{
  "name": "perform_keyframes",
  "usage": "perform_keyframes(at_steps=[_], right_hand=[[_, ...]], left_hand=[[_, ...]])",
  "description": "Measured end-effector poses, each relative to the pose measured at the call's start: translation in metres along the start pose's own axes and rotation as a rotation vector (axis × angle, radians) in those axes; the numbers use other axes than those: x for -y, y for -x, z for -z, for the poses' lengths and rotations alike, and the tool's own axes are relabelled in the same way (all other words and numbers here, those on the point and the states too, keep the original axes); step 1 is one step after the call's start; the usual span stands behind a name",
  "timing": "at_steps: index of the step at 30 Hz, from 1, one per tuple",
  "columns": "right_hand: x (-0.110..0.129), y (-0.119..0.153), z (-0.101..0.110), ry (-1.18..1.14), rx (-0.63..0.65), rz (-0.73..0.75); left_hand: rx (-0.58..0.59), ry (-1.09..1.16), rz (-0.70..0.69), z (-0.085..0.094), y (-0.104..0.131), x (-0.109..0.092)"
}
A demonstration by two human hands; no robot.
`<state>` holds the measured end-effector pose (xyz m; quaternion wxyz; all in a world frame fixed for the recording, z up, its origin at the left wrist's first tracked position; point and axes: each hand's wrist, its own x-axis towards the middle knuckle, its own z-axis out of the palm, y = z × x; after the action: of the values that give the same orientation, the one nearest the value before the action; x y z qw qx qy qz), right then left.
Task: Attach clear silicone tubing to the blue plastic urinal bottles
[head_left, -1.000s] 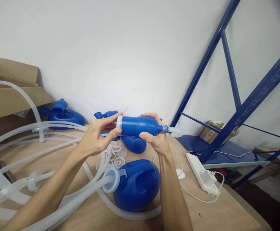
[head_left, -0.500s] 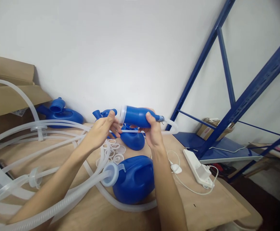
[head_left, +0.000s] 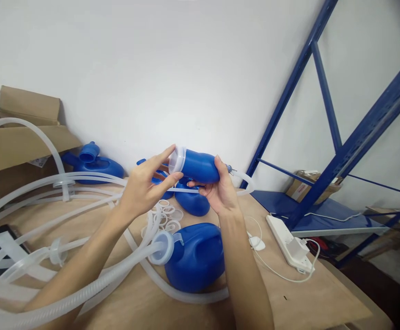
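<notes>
My right hand (head_left: 223,190) is wrapped round a blue bottle-shaped plastic piece (head_left: 201,166), which lies level above the table. A metal clip (head_left: 232,170) sits at its narrow right end, where a translucent tube (head_left: 249,182) is attached. On its wide left end is a translucent collar (head_left: 178,159). My left hand (head_left: 149,181) grips this collar, thumb below and index finger above; its other fingers are partly hidden. Below my hands stands a blue plastic jug (head_left: 196,259) with a translucent cap (head_left: 164,247) and a tube running into it.
Several loose translucent rings (head_left: 167,211) lie on the wooden table (head_left: 117,293). Long tubes (head_left: 83,300) loop across the left side, near a cardboard box (head_left: 17,144) and another blue jug (head_left: 100,167). A power strip (head_left: 287,245) with cables lies right, beside a blue metal rack (head_left: 291,96).
My left hand has turned and spread its thumb and index finger onto the collar. The blue piece has tilted slightly, its collar end higher. The view has shifted a little.
</notes>
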<state>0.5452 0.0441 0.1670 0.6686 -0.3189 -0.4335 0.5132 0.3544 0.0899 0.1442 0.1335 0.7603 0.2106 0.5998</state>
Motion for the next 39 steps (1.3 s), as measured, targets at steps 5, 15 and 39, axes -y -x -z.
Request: perform_keyframes(at_steps=[5,15,39], right_hand=[[-0.003,-0.003,-0.003,-0.058,-0.009,0.066],[-0.006,0.001,-0.008,-0.04,-0.007,0.189],[-0.018,0.002,-0.026,-0.183,-0.068,0.214]], left_hand=[[0.058,0.06,0.185,0.008,-0.004,0.007],[-0.008,0.037,0.197,-0.005,-0.002,0.002],[-0.375,0.325,0.286,-0.022,0.005,-0.011]])
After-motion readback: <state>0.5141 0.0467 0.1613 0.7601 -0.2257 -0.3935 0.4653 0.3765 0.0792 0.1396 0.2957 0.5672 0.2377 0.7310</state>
